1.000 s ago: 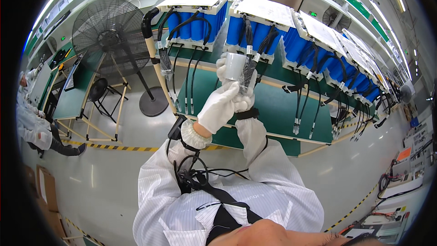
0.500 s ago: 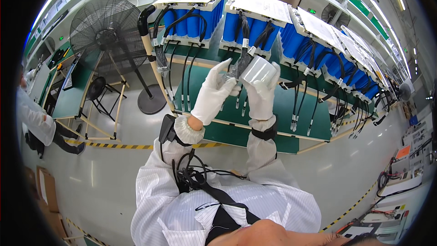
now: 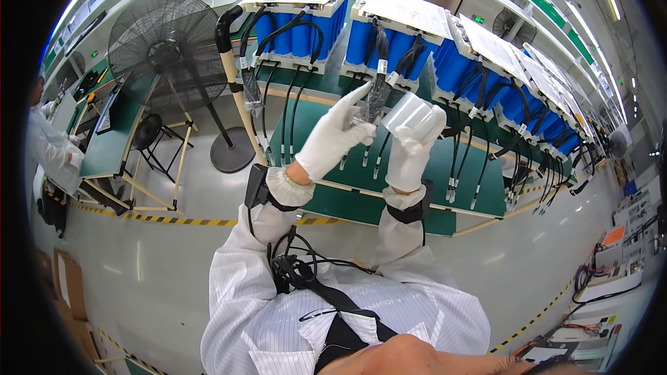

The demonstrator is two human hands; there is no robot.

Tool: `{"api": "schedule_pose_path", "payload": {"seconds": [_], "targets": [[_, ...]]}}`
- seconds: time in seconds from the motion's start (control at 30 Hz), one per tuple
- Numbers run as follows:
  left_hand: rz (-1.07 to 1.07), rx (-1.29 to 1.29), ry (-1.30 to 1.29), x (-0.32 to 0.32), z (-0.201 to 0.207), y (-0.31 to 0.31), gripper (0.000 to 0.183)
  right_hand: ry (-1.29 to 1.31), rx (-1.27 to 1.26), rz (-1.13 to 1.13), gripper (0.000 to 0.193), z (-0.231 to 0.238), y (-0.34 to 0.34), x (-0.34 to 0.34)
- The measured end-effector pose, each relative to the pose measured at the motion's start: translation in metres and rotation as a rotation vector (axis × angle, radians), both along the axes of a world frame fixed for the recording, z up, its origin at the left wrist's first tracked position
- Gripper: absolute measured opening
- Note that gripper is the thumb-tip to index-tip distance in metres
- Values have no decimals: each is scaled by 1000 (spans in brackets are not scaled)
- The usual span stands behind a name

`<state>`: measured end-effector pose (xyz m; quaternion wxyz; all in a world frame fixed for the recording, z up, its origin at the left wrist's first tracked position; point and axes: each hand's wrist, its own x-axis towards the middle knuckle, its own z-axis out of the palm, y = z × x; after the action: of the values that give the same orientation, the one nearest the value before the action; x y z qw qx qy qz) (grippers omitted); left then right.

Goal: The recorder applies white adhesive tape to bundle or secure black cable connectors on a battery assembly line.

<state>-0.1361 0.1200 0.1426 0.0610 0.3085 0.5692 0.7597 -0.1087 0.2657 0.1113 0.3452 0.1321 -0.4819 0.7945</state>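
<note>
Your left hand (image 3: 333, 135), in a white glove, is raised over the green desk (image 3: 445, 180), its fingers partly spread and pinching a small dark cable piece (image 3: 374, 101). Your right hand (image 3: 411, 146), also gloved, is closed around a clear plastic sleeve (image 3: 411, 112) just to the right of it, the two hands nearly touching. Beyond them, at the far edge of the desk, stands a row of blue battery packs (image 3: 389, 42) with white tops, black cables (image 3: 295, 104) hanging down from them. To the left a black pedestal fan (image 3: 163, 48) stands on the glossy grey floor (image 3: 139, 264), marked by yellow-and-black tape (image 3: 180, 221). At far left another person in white (image 3: 52, 149) works at a second green desk (image 3: 104, 146).
</note>
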Motion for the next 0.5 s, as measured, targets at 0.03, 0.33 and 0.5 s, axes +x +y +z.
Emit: {"api": "schedule_pose_path", "payload": {"seconds": [0.03, 0.33, 0.5], "targets": [[-81, 50, -68, -3, -2, -6, 57, 25, -90, 80, 70, -9, 3, -4], [-287, 274, -211, -6, -10, -9, 52, -3, -50, -49, 62, -42, 11, -14], [-173, 110, -100, -7, -12, -9, 50, 57, 144, -41, 62, -17, 2, 8]]}}
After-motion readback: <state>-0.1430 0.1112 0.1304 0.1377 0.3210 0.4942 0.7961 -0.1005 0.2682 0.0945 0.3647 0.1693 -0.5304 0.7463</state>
